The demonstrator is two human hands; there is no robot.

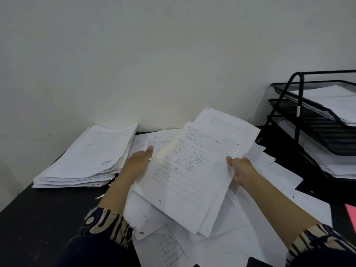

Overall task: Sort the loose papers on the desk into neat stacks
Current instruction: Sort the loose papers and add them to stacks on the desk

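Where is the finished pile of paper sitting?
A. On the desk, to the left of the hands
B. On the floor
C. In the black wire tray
A: the tall pile of paper lies on the dark desk, left of the left hand.

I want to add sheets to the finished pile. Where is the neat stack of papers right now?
In the head view the neat stack lies on the black desk at the left, against the wall, just left of the left hand.

Black desk [38, 218], paper stack [86, 158], loose sheets [269, 199], wire tray rack [316, 122]
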